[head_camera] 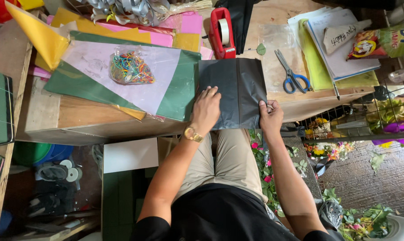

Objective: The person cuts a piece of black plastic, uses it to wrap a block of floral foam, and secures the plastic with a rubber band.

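A black sheet (237, 85), folded with a crease down its middle, lies over the front edge of a wooden table (77, 114). My left hand (206, 109), with a gold watch on the wrist, presses flat on the sheet's left half. My right hand (270, 115) pinches the sheet's lower right corner between thumb and fingers. Blue-handled scissors (291, 73) lie just right of the sheet. A red tape dispenser (222, 33) stands behind it.
Green, lilac, yellow and pink paper sheets (166, 67) are stacked at the left, with a bag of coloured rubber bands (130, 68) on top. Papers and a snack bag (380, 43) sit at the back right. Flowers and leaves (260, 156) lie on the floor.
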